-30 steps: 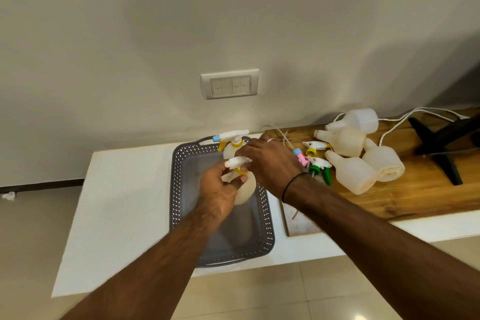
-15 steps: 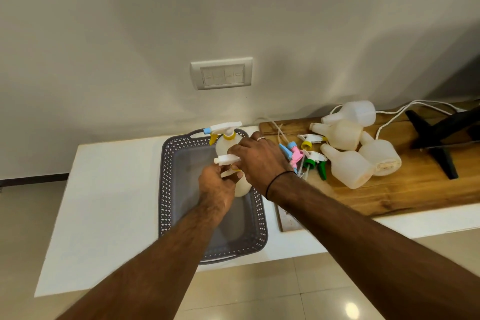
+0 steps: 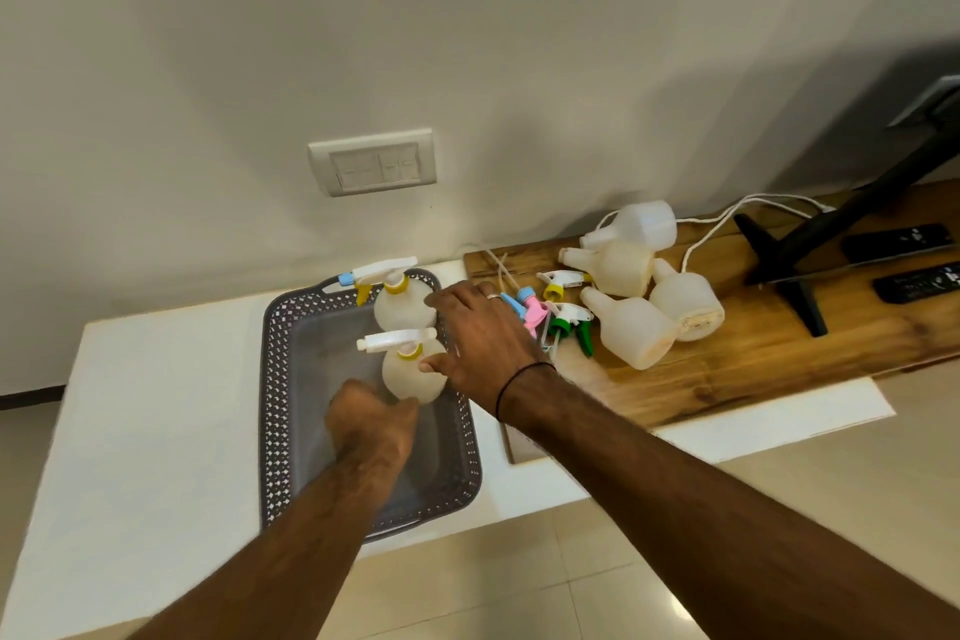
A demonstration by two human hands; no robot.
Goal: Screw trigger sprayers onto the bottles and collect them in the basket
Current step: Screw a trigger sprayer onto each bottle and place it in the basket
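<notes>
Bottle with white-yellow sprayer (image 3: 413, 369) upright in grey basket (image 3: 283, 411), near its right wall. Left hand (image 3: 371, 424) grips bottle's base, fingers hidden beneath. Right hand (image 3: 480, 333) spread loose above, thumb touching bottle. Second sprayer-fitted bottle (image 3: 400, 301) at basket's far edge. On wooden board (image 3: 779, 353), table's right side: four bare bottles (image 3: 636, 333), three loose sprayers (image 3: 550, 309), white cable (image 3: 727, 218).

Two sprayer-topped bottles (image 3: 413, 372) upright in grey basket (image 3: 280, 379); both hands at nearer bottle; four uncapped bottles (image 3: 636, 333) on wooden board (image 3: 779, 353).
</notes>
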